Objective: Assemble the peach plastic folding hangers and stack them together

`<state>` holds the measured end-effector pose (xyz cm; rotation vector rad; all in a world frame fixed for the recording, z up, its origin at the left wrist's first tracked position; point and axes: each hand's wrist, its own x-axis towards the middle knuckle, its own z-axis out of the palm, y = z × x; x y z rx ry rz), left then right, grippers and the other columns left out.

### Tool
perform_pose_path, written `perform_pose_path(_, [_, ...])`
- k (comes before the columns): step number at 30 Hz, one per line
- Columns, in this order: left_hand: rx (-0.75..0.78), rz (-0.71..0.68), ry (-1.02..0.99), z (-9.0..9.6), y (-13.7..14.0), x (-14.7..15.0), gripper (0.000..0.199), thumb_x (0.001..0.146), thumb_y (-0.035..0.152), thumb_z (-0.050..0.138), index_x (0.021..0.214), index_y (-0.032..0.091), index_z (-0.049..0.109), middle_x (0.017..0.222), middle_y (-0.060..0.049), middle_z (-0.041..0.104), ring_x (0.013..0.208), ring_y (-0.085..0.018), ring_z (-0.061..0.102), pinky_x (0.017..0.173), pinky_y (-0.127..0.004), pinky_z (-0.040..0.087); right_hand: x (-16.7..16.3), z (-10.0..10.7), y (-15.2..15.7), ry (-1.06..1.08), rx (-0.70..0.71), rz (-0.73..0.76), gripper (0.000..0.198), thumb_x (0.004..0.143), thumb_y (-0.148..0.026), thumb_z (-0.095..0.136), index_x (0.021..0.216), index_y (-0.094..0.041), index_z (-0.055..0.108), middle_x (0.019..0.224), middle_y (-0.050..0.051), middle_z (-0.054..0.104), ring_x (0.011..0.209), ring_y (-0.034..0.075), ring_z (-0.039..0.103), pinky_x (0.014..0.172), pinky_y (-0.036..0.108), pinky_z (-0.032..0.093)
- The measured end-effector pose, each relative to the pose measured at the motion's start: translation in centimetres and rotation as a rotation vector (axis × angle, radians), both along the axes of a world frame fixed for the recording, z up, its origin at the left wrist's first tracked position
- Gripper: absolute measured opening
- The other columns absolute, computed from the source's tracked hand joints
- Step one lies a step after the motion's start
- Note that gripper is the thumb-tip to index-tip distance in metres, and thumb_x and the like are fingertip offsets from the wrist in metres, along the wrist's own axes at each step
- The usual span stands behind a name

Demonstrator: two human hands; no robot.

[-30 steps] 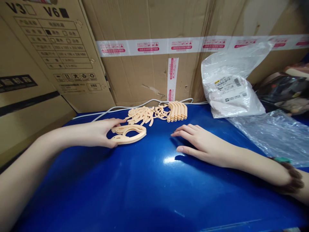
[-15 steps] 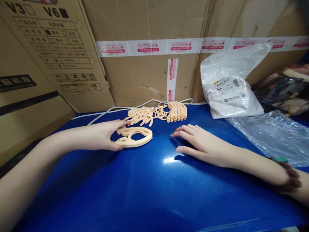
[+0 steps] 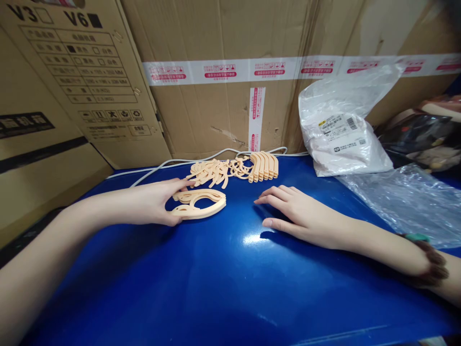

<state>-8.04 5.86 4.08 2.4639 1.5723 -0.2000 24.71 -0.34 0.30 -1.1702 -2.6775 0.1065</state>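
Cream loops (image 3: pixel 207 213) lay bunched on the blue table (image 3: pixel 216 278), just in front of a messy pile (image 3: pixel 211 172) of thin bits. I saw the left hand (image 3: pixel 158 203) curled around their left end, thumb on the near side and fingers behind, maybe so the bunch would not slide apart. The right hand (image 3: pixel 293 212) was flat and loose, fingers a little spread, with nothing in it. Bent bars (image 3: pixel 264 166) sat side by side at the back, perhaps to save room.

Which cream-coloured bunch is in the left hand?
The looped set, held at its left end by the left hand. It lies frontmost; the tangled heap and neat row of curved pieces lie farther back.
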Motion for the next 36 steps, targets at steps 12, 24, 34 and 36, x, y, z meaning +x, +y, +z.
perform_pose_path(12, [0.009, -0.004, 0.025, 0.0, 1.1, -1.6, 0.088, 0.071, 0.045, 0.064, 0.149, 0.027, 0.028, 0.150, -0.005, 0.040, 0.129, -0.031, 0.047, 0.105, -0.034, 0.040, 0.1, -0.1, 0.0, -0.004, -0.003, 0.005, 0.051, 0.097, -0.054, 0.034, 0.127, -0.018, 0.053, 0.121, 0.011, 0.057, 0.103, 0.025, 0.053, 0.090, 0.046, 0.041])
perform_pose_path(24, [0.011, 0.052, -0.005, 0.5, 0.2, -0.7, 0.089, 0.072, 0.037, 0.063, 0.150, 0.025, 0.024, 0.145, -0.007, 0.047, 0.122, -0.033, 0.053, 0.098, -0.036, 0.046, 0.2, -0.2, 0.0, -0.008, 0.004, 0.000, 0.052, 0.096, -0.055, 0.033, 0.127, -0.019, 0.053, 0.121, 0.010, 0.057, 0.103, 0.024, 0.053, 0.090, 0.044, 0.041])
perform_pose_path(34, [0.173, -0.138, -0.107, 0.2, -1.4, 0.7, 0.087, 0.080, 0.045, 0.064, 0.151, 0.020, 0.019, 0.154, -0.010, 0.031, 0.135, -0.036, 0.037, 0.109, -0.049, 0.034, 0.1, -0.2, 0.1, -0.007, 0.007, 0.000, 0.052, 0.096, -0.056, 0.033, 0.127, -0.019, 0.054, 0.121, 0.010, 0.057, 0.101, 0.024, 0.054, 0.090, 0.045, 0.041])
perform_pose_path(36, [0.215, -0.226, -0.121, -0.2, -1.9, 2.1, 0.095, 0.075, 0.059, 0.066, 0.150, 0.020, 0.022, 0.155, -0.012, 0.027, 0.139, -0.037, 0.029, 0.112, -0.050, 0.029, 0.1, -0.2, 0.1, -0.011, 0.009, -0.002, 0.052, 0.096, -0.055, 0.034, 0.127, -0.019, 0.054, 0.121, 0.010, 0.057, 0.101, 0.025, 0.054, 0.090, 0.045, 0.041])
